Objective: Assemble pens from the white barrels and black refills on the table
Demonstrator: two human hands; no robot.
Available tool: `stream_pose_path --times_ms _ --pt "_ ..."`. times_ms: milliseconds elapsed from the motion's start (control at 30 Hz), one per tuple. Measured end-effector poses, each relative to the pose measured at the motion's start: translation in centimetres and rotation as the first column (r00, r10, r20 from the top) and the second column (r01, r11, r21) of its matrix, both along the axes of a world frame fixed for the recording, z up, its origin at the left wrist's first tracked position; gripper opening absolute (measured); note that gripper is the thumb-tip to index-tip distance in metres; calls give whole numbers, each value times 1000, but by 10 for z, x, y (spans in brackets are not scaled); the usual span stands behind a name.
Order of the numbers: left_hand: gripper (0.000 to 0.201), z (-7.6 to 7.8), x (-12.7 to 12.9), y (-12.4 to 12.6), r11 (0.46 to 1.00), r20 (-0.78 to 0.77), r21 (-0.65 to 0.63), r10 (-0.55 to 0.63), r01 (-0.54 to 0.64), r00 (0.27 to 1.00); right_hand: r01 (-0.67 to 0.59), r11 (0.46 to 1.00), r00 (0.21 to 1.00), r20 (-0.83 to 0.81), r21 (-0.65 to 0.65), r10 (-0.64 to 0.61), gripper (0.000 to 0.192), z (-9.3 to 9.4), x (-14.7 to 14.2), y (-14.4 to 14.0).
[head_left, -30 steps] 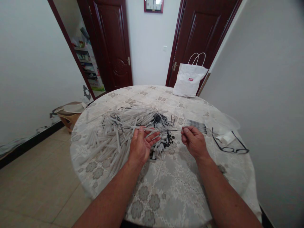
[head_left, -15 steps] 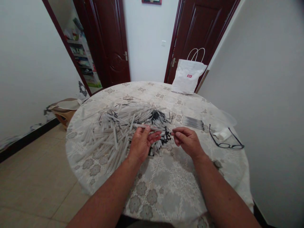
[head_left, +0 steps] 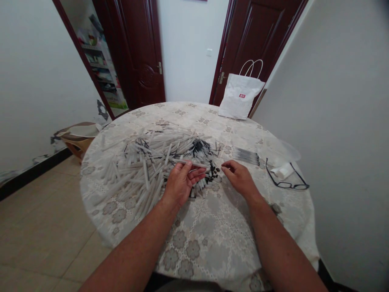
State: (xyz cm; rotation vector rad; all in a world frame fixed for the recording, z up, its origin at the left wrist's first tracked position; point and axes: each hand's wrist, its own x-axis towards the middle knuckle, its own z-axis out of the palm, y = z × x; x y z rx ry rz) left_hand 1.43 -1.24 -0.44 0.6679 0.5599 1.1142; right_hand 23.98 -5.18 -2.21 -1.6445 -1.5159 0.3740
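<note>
My left hand [head_left: 181,181] is closed around a thin translucent plastic tube [head_left: 194,163], held level between thumb and fingers above a pile. That pile [head_left: 148,170] is made of many similar pale tubes, with thin black sticks among them. Just right of the tube's end is my right hand [head_left: 239,176], thumb and forefinger pinched together; whatever is between them is too small to make out. Small black pieces [head_left: 216,170] like caps lie on the cloth between my two hands. A bundle of dark-tipped thin sticks [head_left: 202,147] lies behind my left hand.
A neat row of pale tubes with dark ends [head_left: 246,155] lies beyond my right hand. Black-framed glasses [head_left: 293,185], a white roll [head_left: 282,171] and a clear plastic bag [head_left: 284,149] are at the right. A white paper bag [head_left: 241,95] stands at the back of the round table [head_left: 209,251].
My right hand has drawn slightly away from the tube's end, widening the gap. My left hand holds the tube in nearly the same place. The view has shifted a little.
</note>
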Motion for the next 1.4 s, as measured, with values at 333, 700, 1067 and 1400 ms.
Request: stream_pose_path --times_ms 333,700,1067,1400 --pt "23 -1 0 0 1000 11 -12 6 -6 1000 -59 984 934 338 -167 113 11 -15 -10 3" --pt "26 -5 2 -1 1000 -34 23 -11 11 999 -124 990 953 -271 60 136 26 -1 -37 -5" --pt "26 -1 5 -3 999 -23 34 -13 14 1000 -123 989 842 -519 82 147 24 -2 -52 -3" --pt "27 -6 5 -2 998 -64 70 5 -1 998 -88 989 876 -464 119 134 20 -2 -54 -6"
